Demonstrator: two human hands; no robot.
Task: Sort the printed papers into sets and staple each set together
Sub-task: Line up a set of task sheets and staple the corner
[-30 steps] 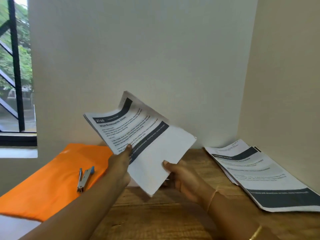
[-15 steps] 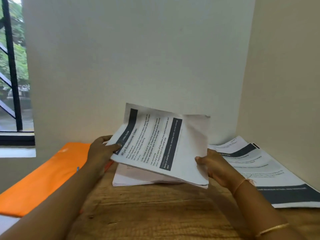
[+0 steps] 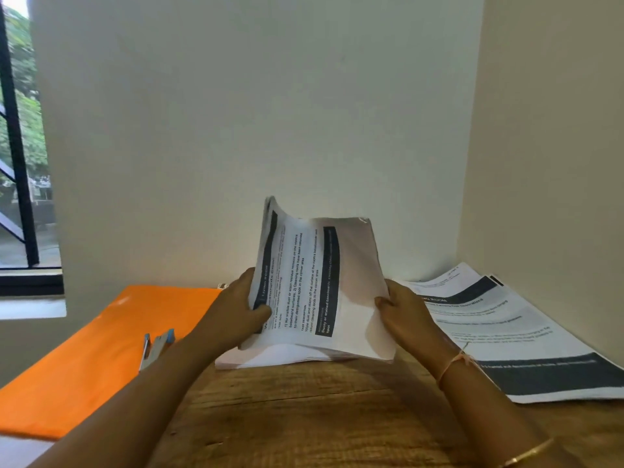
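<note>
Printed white paper set [image 3: 314, 288], long axis spanning left to right, is gripped at opposite ends by left hand [image 3: 236, 312] and right hand [image 3: 405, 312]; blue-and-silver metal stapler [image 3: 155, 346] lies nearer the left.

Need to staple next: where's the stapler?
In the head view, the small silver-and-blue stapler lies on the flat orange folder, left of the held printed papers.

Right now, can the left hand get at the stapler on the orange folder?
Probably yes, once freed: the stapler lies uncovered on the orange folder, close beside the left forearm. But the left hand grips the paper set, which the right hand also holds.
</note>
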